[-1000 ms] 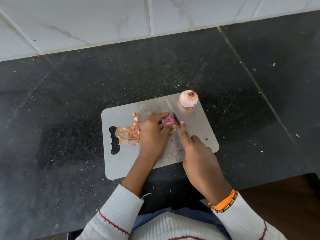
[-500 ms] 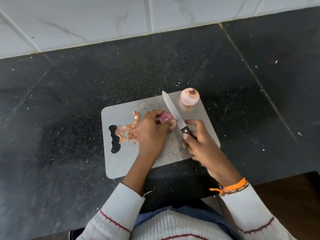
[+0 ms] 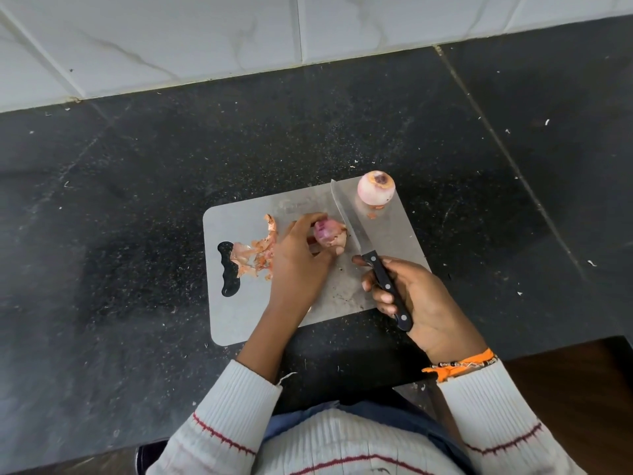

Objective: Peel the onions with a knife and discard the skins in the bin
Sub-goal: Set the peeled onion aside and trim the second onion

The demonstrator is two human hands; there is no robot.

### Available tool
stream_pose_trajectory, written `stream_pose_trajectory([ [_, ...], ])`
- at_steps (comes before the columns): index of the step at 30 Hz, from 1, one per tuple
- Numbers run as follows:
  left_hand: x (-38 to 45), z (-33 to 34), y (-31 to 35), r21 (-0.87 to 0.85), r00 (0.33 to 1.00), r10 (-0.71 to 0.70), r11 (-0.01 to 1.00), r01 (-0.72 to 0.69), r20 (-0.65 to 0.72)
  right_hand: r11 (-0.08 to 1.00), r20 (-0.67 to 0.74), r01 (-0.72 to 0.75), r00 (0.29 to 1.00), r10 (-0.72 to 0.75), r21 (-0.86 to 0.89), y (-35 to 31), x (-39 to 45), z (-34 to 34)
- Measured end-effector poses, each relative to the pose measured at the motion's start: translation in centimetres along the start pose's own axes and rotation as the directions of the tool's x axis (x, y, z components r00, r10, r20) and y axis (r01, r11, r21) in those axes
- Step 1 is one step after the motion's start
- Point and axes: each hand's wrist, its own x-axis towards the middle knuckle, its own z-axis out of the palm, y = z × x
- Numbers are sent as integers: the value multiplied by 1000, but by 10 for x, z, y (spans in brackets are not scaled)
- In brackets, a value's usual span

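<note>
A grey cutting board (image 3: 387, 231) lies on the black counter. My left hand (image 3: 298, 262) pins a small purple onion (image 3: 327, 233) with loose skin against the board's middle. My right hand (image 3: 414, 296) grips the black handle of a knife (image 3: 346, 219), whose blade points away from me just right of that onion. A peeled pale onion (image 3: 376, 187) stands at the board's far right corner. A heap of orange-pink skins (image 3: 255, 252) lies left of my left hand, beside the board's black handle slot. No bin is in view.
The dark speckled counter (image 3: 137, 234) surrounds the board, with white wall tiles (image 3: 205, 39) behind it. The counter's front edge and brown floor (image 3: 575, 382) show at the lower right. Small skin bits (image 3: 371, 216) lie by the peeled onion.
My right hand has taken up the knife from the board and drawn back toward me, so the whole blade now shows right of the onion. My left hand has stayed on the onion.
</note>
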Motion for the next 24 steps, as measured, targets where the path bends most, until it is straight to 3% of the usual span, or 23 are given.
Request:
stream_pose_trajectory([
  [2,-1,1,-1,44,1000,22,999,-21,-14,994,-62,55,996,-61,-98,2,-1,2],
  [4,-1,2,-2,89,998,57,995,-54,-23,930,-145,152,967,-210,-334,5,-6,6],
  [6,0,3,-1,108,998,61,992,-57,-28,739,-146,239,898,-415,-630,10,-12,11],
  [8,0,5,1,103,998,61,993,-57,-29,539,-65,291,835,-546,-791,14,-17,17],
  [13,1,6,2,109,997,61,992,-56,-42,244,53,244,800,-598,-939,16,-24,24],
  [18,-1,6,8,121,992,114,987,-106,-59,-56,9,-21,870,-493,-998,15,-28,39],
  [24,-1,8,14,203,974,224,956,-212,-38,-175,13,-93,852,-524,-980,7,-8,45],
])
